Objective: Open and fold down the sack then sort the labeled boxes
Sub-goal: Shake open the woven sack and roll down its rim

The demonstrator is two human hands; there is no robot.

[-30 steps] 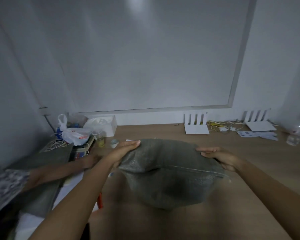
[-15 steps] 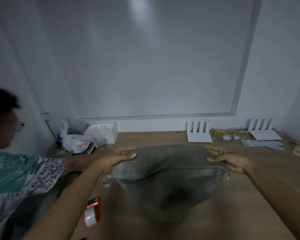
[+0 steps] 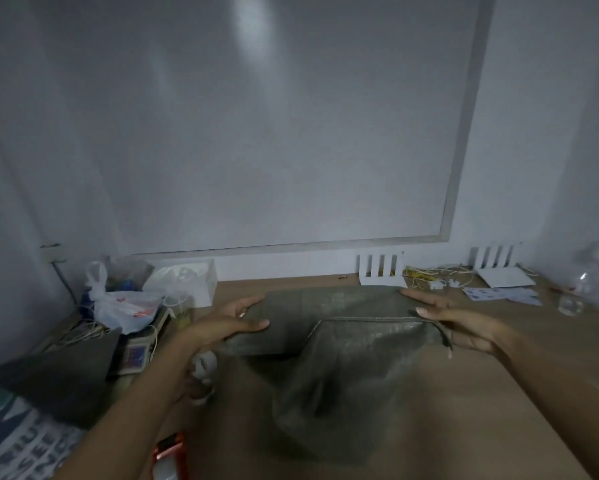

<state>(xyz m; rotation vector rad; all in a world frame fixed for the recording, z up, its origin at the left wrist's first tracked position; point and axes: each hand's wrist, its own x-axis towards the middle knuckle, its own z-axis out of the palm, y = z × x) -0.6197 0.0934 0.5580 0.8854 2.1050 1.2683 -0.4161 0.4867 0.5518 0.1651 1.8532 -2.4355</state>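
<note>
Grey woven sack (image 3: 329, 344) lies mouth-up on the wooden table (image 3: 498, 393), its rim stretched crosswise between left hand (image 3: 221, 327) and right hand (image 3: 464, 327), each pinching one end.

A small office or workroom, dimly lit.
A big whiteboard (image 3: 284, 126) hangs above a wooden desk (image 3: 533, 358) holding two white routers (image 3: 381, 271), tangled cables (image 3: 436, 273) and a plastic bag (image 3: 124, 306).

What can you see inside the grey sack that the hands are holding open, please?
Only dark shadow shows inside the grey sack. The left hand and right hand hold its mouth open, but the woven walls cover any contents.
</note>
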